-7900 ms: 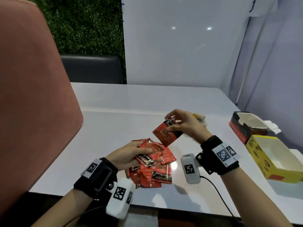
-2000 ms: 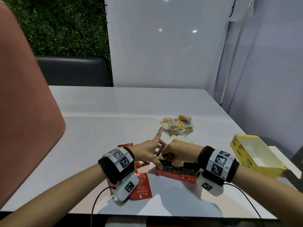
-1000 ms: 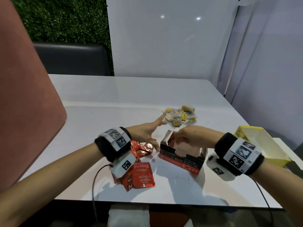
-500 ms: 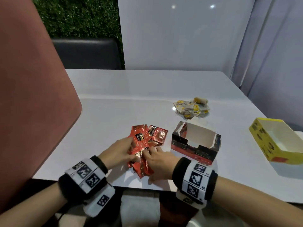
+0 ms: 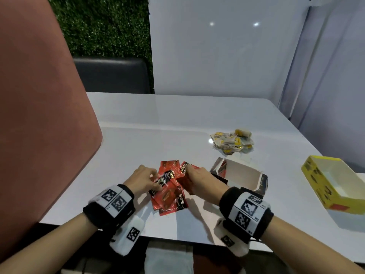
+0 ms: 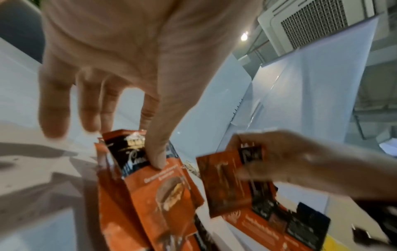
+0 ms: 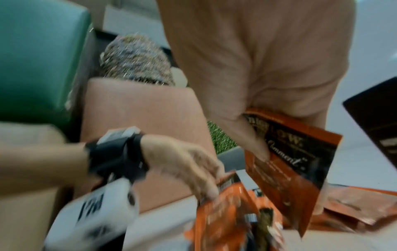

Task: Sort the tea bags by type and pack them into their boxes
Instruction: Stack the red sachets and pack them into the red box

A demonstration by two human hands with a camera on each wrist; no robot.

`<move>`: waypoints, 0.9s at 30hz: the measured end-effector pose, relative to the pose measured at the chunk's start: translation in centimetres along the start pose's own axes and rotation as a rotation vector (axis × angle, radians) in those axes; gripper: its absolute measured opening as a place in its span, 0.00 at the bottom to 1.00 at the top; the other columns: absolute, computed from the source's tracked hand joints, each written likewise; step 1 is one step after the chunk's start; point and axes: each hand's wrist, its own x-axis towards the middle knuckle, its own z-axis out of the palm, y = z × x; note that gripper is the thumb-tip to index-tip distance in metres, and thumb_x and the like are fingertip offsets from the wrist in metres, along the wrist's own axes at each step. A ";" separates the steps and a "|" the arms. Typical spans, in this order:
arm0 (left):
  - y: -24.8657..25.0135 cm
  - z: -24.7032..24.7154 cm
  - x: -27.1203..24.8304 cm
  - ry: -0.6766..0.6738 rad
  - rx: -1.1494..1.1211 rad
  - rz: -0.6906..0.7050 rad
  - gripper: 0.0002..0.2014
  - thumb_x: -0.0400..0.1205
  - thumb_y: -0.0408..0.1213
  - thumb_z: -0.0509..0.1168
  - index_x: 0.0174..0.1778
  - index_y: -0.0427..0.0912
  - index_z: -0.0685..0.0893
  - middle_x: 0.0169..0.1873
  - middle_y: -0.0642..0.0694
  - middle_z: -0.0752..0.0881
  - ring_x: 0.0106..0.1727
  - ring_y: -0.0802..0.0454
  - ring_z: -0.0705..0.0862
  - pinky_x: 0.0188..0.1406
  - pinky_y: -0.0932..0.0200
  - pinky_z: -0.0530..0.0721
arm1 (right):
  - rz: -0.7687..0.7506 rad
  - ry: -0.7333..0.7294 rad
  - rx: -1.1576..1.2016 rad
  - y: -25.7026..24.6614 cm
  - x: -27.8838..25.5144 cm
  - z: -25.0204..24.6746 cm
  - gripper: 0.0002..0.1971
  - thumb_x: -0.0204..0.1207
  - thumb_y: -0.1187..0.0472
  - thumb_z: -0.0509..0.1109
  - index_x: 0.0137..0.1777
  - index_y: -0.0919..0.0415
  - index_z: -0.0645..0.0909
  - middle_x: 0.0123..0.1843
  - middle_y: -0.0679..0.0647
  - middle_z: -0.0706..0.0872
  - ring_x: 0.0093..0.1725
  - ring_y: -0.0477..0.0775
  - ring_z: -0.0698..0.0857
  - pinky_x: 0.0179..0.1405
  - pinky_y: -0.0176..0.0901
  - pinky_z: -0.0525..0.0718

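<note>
Both hands work a loose pile of red tea bags (image 5: 169,191) near the front edge of the white table (image 5: 177,119). The left hand (image 5: 144,181) pinches the dark-printed top of one packet (image 6: 137,152): the thumb presses its face while the index finger sits behind its upper edge, the other three fingers (image 6: 55,117) hanging loosely spread off to the side, touching nothing. The right hand (image 5: 199,179) grips another red sachet (image 7: 285,158), thumb across its printed front and the remaining fingers curled behind it; more packets lie flat beneath and just beyond those fingertips. The open red box (image 5: 240,179) stands just past the right knuckles, the yellow tea bags (image 5: 232,141) farther beyond it, and the yellow box (image 5: 324,191) well out to the right.
</note>
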 end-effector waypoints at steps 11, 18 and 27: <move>-0.4 -2.4 -1.7 0.218 -0.229 0.126 0.09 0.68 0.33 0.77 0.33 0.41 0.82 0.32 0.49 0.85 0.32 0.60 0.81 0.29 0.73 0.71 | 0.090 0.232 0.243 0.9 -1.5 -3.0 0.06 0.78 0.64 0.63 0.42 0.56 0.69 0.44 0.54 0.80 0.43 0.51 0.74 0.30 0.34 0.68; 1.1 -4.1 -3.2 0.308 -0.619 0.256 0.05 0.72 0.28 0.74 0.36 0.36 0.84 0.38 0.42 0.90 0.45 0.51 0.87 0.52 0.57 0.78 | 0.062 0.400 0.622 0.4 -2.7 -4.6 0.13 0.70 0.57 0.76 0.33 0.55 0.73 0.31 0.47 0.80 0.31 0.45 0.78 0.28 0.37 0.74; 0.7 -2.6 -3.5 0.241 -0.909 0.275 0.04 0.72 0.26 0.72 0.42 0.33 0.86 0.40 0.41 0.91 0.45 0.50 0.89 0.50 0.61 0.80 | 0.093 0.439 0.811 0.9 -4.8 -5.1 0.08 0.75 0.58 0.70 0.48 0.62 0.81 0.39 0.60 0.90 0.25 0.50 0.86 0.23 0.44 0.80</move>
